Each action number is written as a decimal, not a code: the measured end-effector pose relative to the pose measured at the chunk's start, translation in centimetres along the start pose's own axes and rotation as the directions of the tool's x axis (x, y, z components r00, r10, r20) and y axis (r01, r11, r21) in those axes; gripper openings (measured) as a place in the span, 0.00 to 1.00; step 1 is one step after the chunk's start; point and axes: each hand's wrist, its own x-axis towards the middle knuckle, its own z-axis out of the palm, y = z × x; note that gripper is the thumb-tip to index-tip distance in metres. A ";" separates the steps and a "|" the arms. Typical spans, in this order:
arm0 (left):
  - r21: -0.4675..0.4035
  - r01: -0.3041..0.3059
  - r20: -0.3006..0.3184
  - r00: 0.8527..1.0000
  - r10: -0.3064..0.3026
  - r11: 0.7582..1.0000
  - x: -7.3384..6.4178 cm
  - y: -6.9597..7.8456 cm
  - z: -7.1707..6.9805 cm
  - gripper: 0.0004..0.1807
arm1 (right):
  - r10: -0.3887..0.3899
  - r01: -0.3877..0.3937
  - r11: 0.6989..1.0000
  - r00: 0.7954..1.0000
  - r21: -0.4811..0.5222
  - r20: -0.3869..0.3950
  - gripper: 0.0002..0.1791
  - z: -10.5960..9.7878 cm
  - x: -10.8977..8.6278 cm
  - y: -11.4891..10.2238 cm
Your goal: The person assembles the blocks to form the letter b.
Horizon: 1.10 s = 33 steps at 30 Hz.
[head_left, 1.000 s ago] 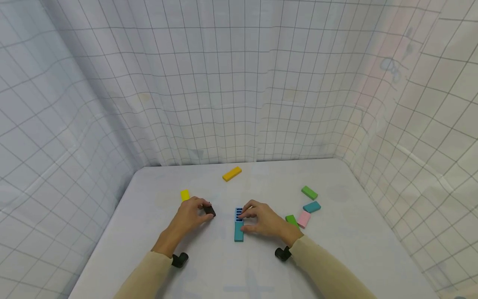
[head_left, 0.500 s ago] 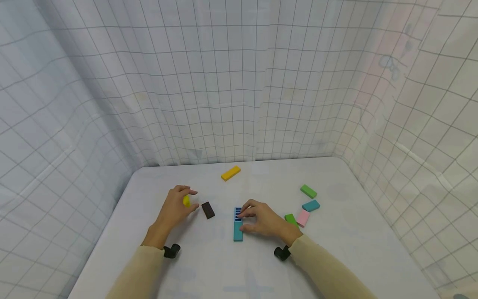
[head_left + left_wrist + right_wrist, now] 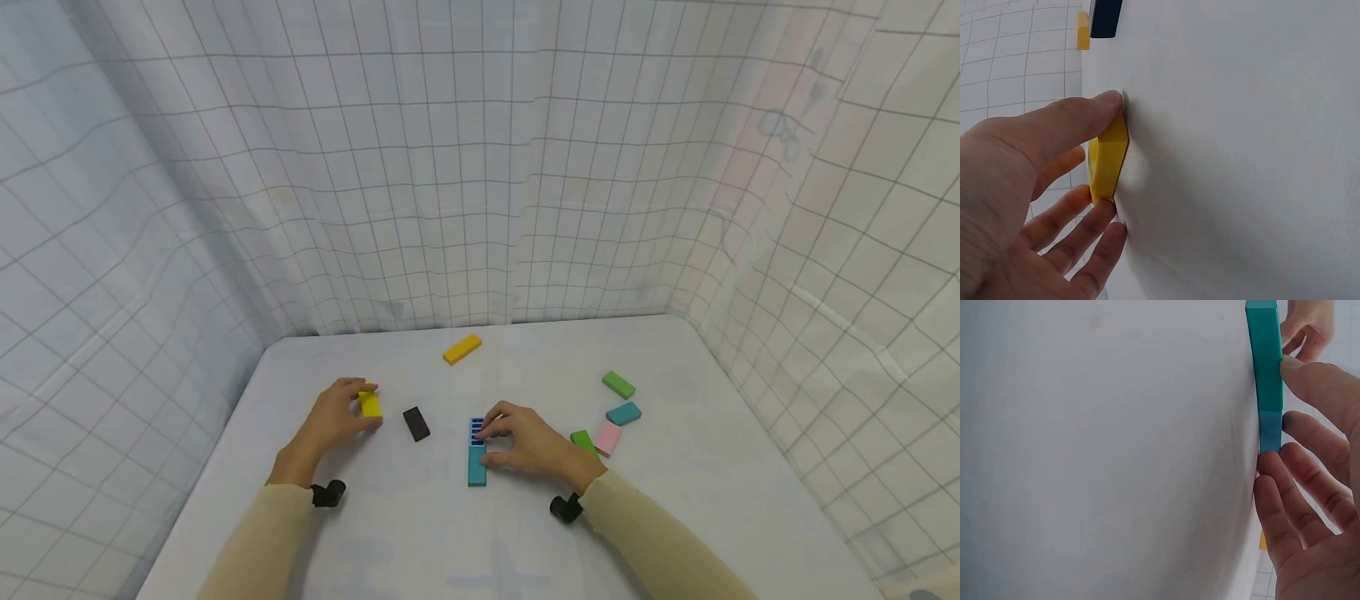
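Observation:
In the head view my left hand [image 3: 333,417] is at a bright yellow block [image 3: 371,403] on the left of the table. The left wrist view shows my thumb on one end of that block and my fingertips at its other end. My right hand [image 3: 528,442] rests at two blocks laid end to end: a teal one [image 3: 476,468] and a light blue one [image 3: 476,423] with dark stripes. Its thumb touches the teal block's side, and its fingertips curl around the far end of the blue one. Between the hands lies a dark brown block [image 3: 416,424].
An orange-yellow block [image 3: 462,349] lies toward the table's back edge. On the right are a green block [image 3: 618,384], a blue-teal block [image 3: 623,413], a pink block [image 3: 608,438] and another green block [image 3: 582,442] beside my right wrist. Grid-patterned white curtains [image 3: 480,167] surround the table.
My left hand has let go of the dark brown block and moved left to the yellow block, which it now grips. The right hand stays where it was.

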 end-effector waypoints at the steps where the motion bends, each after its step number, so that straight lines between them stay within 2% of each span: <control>1: -0.002 -0.002 0.000 1.000 0.002 1.000 0.0 -0.1 0.0 0.37 | 0.000 0.000 1.000 1.000 -0.001 0.001 0.20 0.0 0.0 0.0; 12: -0.007 0.016 0.006 1.000 -0.016 1.000 -0.2 -0.4 0.2 0.37 | -0.004 0.004 1.000 1.000 -0.011 0.018 0.20 0.0 0.2 -0.1; 28: -0.065 -0.026 -0.070 0.997 0.021 0.998 -0.8 -0.5 0.3 0.36 | 0.000 0.001 1.000 1.000 -0.026 0.031 0.21 0.0 0.3 -0.6; 33: -0.077 -0.009 -0.074 0.997 0.003 0.997 -1.2 -0.5 0.3 0.35 | -0.004 0.005 0.999 1.000 -0.039 0.030 0.21 0.2 0.2 -0.3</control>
